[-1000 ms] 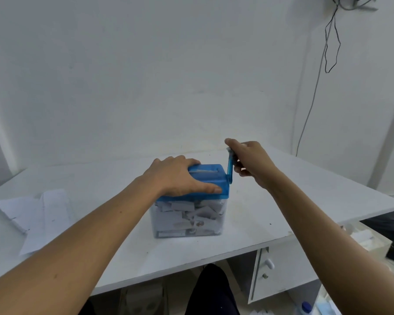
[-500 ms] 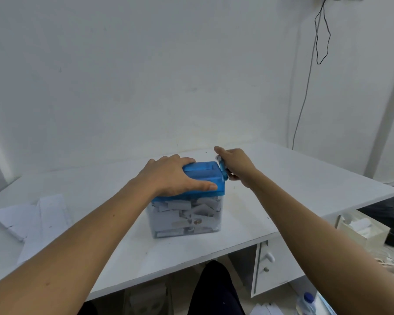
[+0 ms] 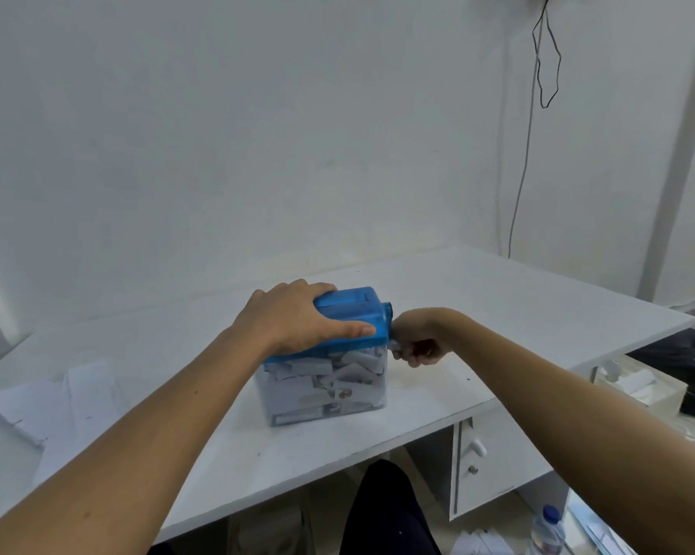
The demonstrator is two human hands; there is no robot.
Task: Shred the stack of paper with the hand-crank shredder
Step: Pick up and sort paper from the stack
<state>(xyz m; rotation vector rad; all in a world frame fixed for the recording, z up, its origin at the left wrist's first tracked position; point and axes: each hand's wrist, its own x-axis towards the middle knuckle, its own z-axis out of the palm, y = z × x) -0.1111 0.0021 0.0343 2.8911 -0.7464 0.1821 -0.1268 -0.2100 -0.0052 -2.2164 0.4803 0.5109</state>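
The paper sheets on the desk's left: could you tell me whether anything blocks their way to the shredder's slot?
Nothing lies on the desk between the paper sheets and the shredder; only the left hand, gripping the blue lid, covers the left part of its top.

The right hand point(image 3: 415, 340) was blurred and covered nearly all of the crank handle point(image 3: 396, 346). The left hand point(image 3: 297, 318) hid the left part of the blue lid point(image 3: 353, 310). The bottle point(image 3: 546, 530) ran off the bottom edge, the cable point(image 3: 544, 106) off the top.
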